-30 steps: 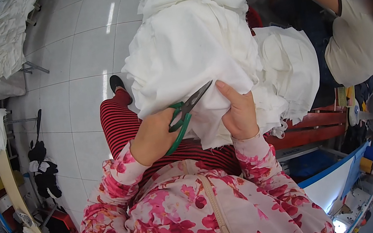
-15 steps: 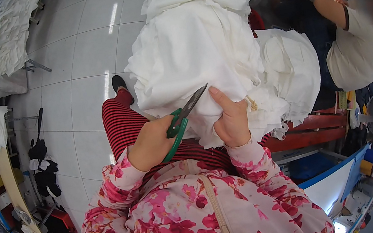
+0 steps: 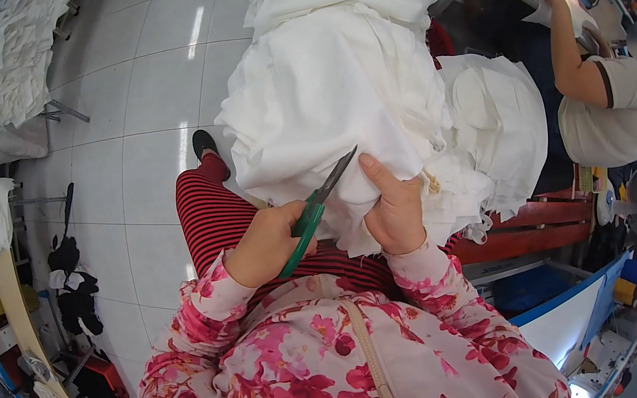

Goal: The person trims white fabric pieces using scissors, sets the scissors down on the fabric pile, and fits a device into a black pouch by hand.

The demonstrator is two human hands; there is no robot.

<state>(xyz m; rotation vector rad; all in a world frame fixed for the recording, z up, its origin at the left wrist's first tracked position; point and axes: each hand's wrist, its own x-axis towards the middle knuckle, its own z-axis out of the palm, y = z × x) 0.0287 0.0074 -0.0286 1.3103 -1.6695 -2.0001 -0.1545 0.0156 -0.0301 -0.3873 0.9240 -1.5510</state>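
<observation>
In the head view my left hand [image 3: 265, 245] is wrapped round the green handles of a pair of scissors [image 3: 309, 226]. Their dark blades point up and to the right, almost closed, with the tip over white cloth [image 3: 320, 113]. My right hand [image 3: 393, 207] grips the near edge of that cloth, thumb on top and pointing towards the scissors' tip. The fingers beneath are hidden by the fabric. Layers of the cloth lie in a thick pile in front of me, and its near edge hangs over my lap.
More white cloth [image 3: 497, 125] is heaped on the right beside a red wooden bench [image 3: 520, 230]. A co-worker [image 3: 608, 101] sits at a machine at the upper right. Cloth pieces [image 3: 13, 61] cover a table at the upper left. Tiled floor [image 3: 138, 94] shows on the left.
The scissors' blades and handles have come closer together. My right hand keeps its grip on the cloth. The co-worker has leaned forward, arm lowered towards the machine.
</observation>
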